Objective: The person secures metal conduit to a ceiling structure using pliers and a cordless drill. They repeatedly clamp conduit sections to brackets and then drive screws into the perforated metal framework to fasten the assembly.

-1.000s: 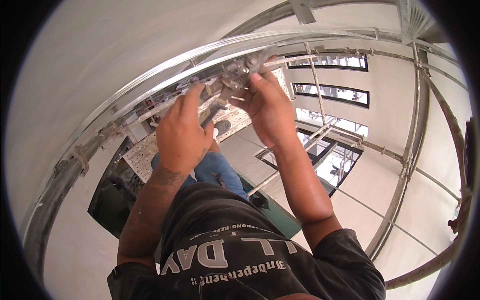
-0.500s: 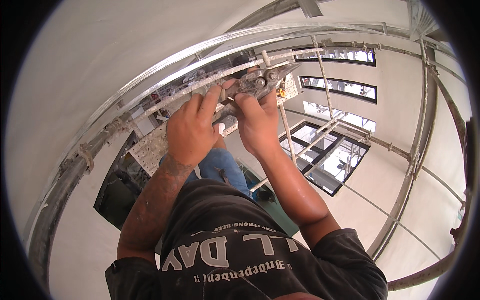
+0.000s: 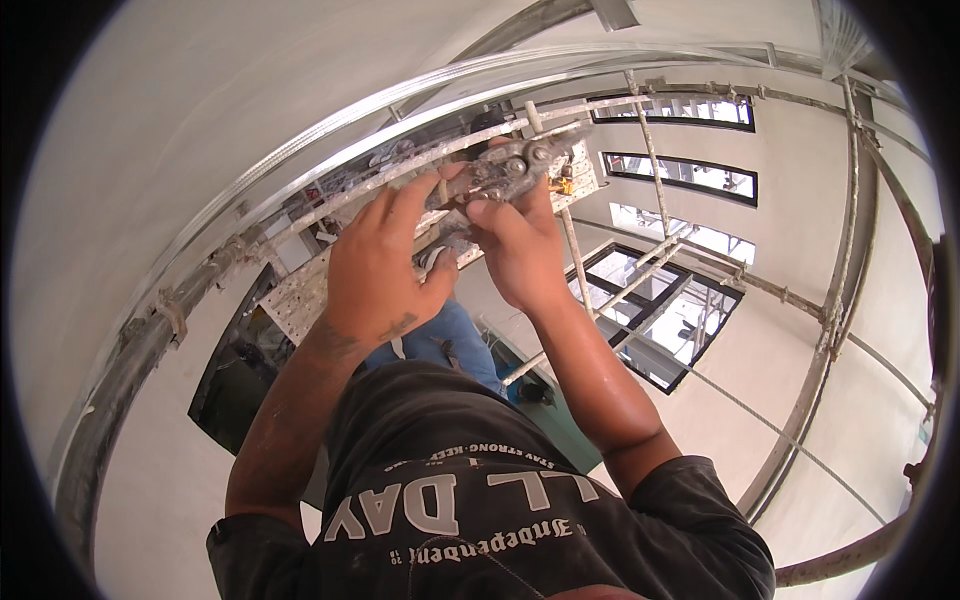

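A worn grey pair of metal snips (image 3: 515, 172) with pivot bolts is raised in front of me, its jaws toward the upper right and slightly blurred. My right hand (image 3: 522, 245) is closed around its handles, thumb on the near side. My left hand (image 3: 385, 265) is beside the handle end, its thumb spread away from the fingers. The left fingertips reach up to the handles; whether they press on them is hard to tell. Part of the handles is hidden behind my hands.
A white-spattered scaffold rail (image 3: 370, 185) runs just beyond the snips. Below are a perforated platform (image 3: 295, 300) and my jeans-clad legs (image 3: 455, 345). Long metal channels (image 3: 300, 165) curve along the wall at left. Scaffold poles (image 3: 650, 150) and black-framed windows (image 3: 660, 310) stand to the right.
My left hand has loosened, its thumb and fingers spreading apart and the wrist turning. The snips have shifted slightly left and down in my right hand.
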Available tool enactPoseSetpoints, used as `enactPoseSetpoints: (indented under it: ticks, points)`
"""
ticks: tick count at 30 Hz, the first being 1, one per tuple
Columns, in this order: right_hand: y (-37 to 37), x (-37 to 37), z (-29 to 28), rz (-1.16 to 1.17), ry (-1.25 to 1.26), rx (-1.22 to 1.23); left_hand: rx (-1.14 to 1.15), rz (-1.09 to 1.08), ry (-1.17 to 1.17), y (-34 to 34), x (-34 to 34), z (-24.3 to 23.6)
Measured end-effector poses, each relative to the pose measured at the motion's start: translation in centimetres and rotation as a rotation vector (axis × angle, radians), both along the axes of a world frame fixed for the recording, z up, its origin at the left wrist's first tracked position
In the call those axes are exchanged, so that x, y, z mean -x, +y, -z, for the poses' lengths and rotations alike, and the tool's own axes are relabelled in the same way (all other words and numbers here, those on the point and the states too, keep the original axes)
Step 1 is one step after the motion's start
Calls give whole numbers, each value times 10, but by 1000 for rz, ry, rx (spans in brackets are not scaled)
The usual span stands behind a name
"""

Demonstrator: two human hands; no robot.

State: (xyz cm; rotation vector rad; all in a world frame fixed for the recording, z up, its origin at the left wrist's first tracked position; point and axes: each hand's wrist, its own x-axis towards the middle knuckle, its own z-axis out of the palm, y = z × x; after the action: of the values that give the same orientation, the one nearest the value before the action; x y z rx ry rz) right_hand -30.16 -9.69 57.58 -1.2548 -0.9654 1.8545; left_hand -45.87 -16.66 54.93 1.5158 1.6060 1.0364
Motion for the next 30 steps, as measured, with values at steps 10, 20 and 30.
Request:
enactPoseSetpoints:
  ticks: [10,20,30]
  points:
    - [41,18,-16,-108,-131,-88,448,230,-370,55,47,2]
    - [61,43,-16,174,-10,14,287,284,-5,57,30,-33]
    - [73,74,12,298,-266,-387,248,188,-3,84,23,-23]
